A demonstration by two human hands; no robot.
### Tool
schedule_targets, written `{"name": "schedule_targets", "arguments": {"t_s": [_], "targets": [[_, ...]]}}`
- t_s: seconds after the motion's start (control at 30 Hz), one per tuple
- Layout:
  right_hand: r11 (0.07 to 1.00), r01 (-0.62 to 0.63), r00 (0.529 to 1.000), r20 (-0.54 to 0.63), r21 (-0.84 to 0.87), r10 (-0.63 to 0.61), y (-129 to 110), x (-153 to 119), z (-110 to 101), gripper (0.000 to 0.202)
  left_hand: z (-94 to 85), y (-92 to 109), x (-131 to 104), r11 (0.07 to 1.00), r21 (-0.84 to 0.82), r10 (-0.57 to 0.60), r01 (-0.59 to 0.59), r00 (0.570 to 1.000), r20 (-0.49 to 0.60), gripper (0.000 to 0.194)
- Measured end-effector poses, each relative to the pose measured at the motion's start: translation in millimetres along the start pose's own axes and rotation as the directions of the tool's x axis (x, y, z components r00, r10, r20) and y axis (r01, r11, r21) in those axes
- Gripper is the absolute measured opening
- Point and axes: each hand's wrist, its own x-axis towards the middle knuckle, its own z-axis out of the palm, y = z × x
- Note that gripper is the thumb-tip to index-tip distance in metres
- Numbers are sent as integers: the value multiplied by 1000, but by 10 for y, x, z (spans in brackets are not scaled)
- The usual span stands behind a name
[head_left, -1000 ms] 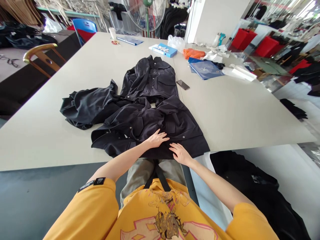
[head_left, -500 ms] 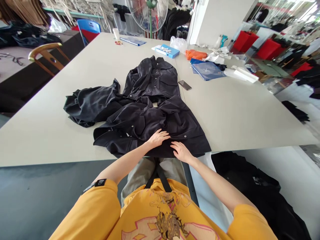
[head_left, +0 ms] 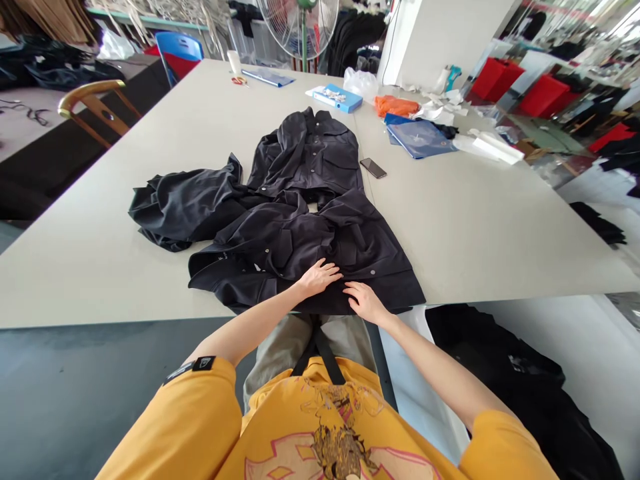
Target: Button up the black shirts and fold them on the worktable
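The wide pale grey table (head_left: 475, 227) bears the crumpled black snap-button jacket (head_left: 300, 247) at its near edge, unmoved since before. The left hand (head_left: 320, 277) and right hand (head_left: 365, 301) stay flat, fingers spread, apparently pressing its hem, gripping nothing.

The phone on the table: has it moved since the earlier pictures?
No. The phone lies by the right edge of the far black jacket, as before; its slight shift in frame matches the whole table, so the camera moved.
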Motion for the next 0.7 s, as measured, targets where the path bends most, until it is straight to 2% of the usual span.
{"name": "schedule_targets", "arguments": {"t_s": [0.07,0.13,0.2,0.27,0.33,0.43,0.53,0.7], "targets": [[993,-87,996,-3,79,88,-27,101,-51,32,4,2,2,1000,11,5,-5,1000,17,61],[956,-266,964,45,124,263,-40,242,-115,27,3,22,1,1000,21,8,-9,999,31,59],[888,-445,894,113,116,433,-23,403,-171,29,7,75,-2,999,31,-11,10,999,36,57],[827,-554,825,198,95,530,27,558,-201,44,24,168,-11,997,53,-53,51,998,35,56],[780,-620,760,306,80,573,93,685,-207,57,53,285,-31,991,87,-102,100,994,27,57],[727,-685,668,440,49,600,183,800,-202,66,105,424,-84,983,102,-153,152,988,-2,59],[712,-701,621,514,29,591,241,838,-215,70,136,448,-152,986,64,-152,153,988,-22,60],[698,-715,575,597,34,560,293,848,-234,72,160,352,-234,992,-4,-124,124,989,-75,55]]}}
